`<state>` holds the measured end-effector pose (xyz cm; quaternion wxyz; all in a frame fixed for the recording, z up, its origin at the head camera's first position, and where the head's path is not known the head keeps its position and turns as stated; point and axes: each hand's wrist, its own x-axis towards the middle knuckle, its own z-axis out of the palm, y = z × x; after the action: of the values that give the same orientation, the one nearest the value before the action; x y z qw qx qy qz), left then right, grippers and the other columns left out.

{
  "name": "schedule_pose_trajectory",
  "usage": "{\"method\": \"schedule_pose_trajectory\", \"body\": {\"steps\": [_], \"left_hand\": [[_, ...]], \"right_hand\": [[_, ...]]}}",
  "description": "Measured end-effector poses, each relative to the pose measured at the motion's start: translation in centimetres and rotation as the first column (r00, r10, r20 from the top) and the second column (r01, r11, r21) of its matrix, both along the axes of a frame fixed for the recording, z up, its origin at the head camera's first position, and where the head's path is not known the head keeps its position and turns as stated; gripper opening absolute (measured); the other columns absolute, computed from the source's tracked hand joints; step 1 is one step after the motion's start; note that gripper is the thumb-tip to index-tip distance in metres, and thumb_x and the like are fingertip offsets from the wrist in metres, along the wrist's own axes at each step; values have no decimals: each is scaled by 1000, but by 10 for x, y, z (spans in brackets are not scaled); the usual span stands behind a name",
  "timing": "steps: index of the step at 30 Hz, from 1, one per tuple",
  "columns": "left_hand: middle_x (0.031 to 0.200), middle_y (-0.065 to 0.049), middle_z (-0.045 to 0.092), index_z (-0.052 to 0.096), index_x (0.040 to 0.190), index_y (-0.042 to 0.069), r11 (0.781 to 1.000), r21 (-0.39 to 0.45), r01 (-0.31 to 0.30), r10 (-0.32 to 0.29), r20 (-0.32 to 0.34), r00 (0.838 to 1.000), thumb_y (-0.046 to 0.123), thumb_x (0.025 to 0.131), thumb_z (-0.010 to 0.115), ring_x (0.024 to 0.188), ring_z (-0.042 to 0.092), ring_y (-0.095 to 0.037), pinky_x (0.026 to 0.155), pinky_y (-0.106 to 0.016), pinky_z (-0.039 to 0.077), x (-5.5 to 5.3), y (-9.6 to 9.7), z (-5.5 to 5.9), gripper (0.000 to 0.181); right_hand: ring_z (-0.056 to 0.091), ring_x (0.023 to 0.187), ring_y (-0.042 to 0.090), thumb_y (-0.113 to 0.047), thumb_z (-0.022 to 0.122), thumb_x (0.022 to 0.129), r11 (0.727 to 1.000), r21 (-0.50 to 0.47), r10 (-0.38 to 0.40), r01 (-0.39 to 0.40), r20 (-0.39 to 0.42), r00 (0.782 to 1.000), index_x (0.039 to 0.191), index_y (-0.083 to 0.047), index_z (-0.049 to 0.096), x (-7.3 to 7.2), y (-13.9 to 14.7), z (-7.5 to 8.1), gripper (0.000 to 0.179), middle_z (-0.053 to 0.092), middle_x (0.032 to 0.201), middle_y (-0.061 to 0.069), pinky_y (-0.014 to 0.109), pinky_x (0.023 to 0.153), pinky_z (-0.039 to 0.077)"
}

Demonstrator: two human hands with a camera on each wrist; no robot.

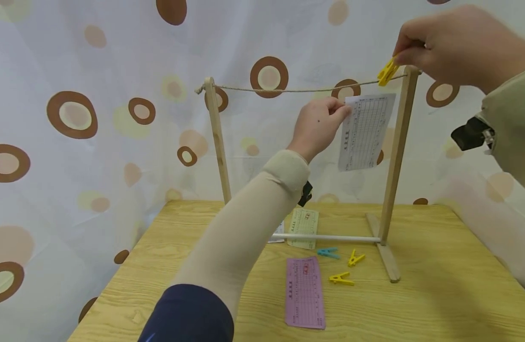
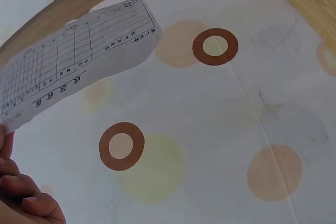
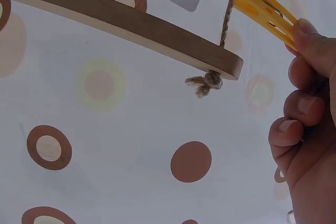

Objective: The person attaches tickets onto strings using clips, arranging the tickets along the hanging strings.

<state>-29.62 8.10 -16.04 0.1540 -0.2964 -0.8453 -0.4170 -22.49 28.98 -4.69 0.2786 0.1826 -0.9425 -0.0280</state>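
In the head view my left hand (image 1: 320,122) pinches the upper left corner of a white printed form (image 1: 367,133), which hangs just below the rope (image 1: 288,90). The left wrist view shows the same form (image 2: 79,51) slanting away from the fingertips. My right hand (image 1: 452,45) holds a yellow clothespin (image 1: 388,72) between thumb and fingers, its tip at the rope near the right post (image 1: 401,152). Seen from the right wrist, the clothespin (image 3: 266,13) meets the rope (image 3: 227,22) close to the post's knotted end. A gap shows between form and rope.
On the wooden table (image 1: 450,280) lie a pink form (image 1: 305,292), a pale green form (image 1: 303,229), a partly hidden white form (image 1: 279,233), a blue clothespin (image 1: 328,252) and two yellow clothespins (image 1: 342,279). The frame's left post (image 1: 218,142) and white crossbar (image 1: 331,237) stand behind my left arm.
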Motion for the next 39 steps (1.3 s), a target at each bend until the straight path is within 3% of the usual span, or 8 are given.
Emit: {"method": "schedule_pose_trajectory", "body": {"steps": [10, 16, 20, 24, 32, 39], "left_hand": [[100, 11, 68, 71, 105, 20, 1000, 2, -15, 15, 1, 1000, 34, 105, 58, 78, 55, -7, 61, -23, 36, -3, 4, 11, 19], [105, 12, 67, 72, 111, 21, 1000, -23, 18, -18, -3, 1000, 33, 105, 57, 86, 56, -6, 70, -22, 42, -2, 2, 14, 20], [109, 12, 66, 71, 113, 22, 998, -53, 21, -22, -8, 1000, 35, 105, 57, 95, 57, -4, 80, -20, 44, -3, -2, 14, 20], [115, 12, 63, 69, 117, 24, 994, -107, -3, 1, -22, 1000, 39, 104, 57, 103, 55, -4, 87, -20, 44, -4, -5, 13, 23], [105, 5, 58, 63, 126, 21, 983, -184, -2, -10, -63, 998, 39, 105, 54, 87, 52, -11, 72, -24, 43, -3, -18, 7, 29], [95, 0, 57, 59, 131, 19, 964, -264, 12, -36, -86, 996, 40, 104, 56, 79, 52, -14, 68, -25, 42, 2, -30, 1, 34]], "right_hand": [[52, 80, 34, -20, 56, 105, 997, 69, -47, 41, 96, 994, 111, -6, 65, -13, -9, 2, 18, 67, 100, 19, 43, 61, 40], [53, 72, 30, -21, 50, 107, 985, 154, -118, 82, 240, 964, 141, 1, 52, -13, -12, 1, 40, 63, 105, 25, 39, 54, 43], [51, 58, 23, -26, 47, 109, 983, 159, -136, 93, 282, 950, 155, 0, 35, -10, -9, -3, 54, 58, 95, 17, 37, 51, 44], [52, 53, 21, -29, 49, 108, 988, 131, -113, 84, 231, 966, 158, -4, 29, -6, -4, -8, 59, 55, 86, 11, 37, 51, 42], [49, 57, 21, -25, 57, 103, 995, 92, -27, 23, 48, 998, 152, 1, 41, 2, 1, -19, 57, 56, 77, 8, 38, 54, 39], [43, 59, 22, -20, 60, 98, 998, 36, 48, -43, -125, 991, 138, 2, 57, 16, -1, -37, 46, 53, 75, 8, 37, 51, 34]]}}
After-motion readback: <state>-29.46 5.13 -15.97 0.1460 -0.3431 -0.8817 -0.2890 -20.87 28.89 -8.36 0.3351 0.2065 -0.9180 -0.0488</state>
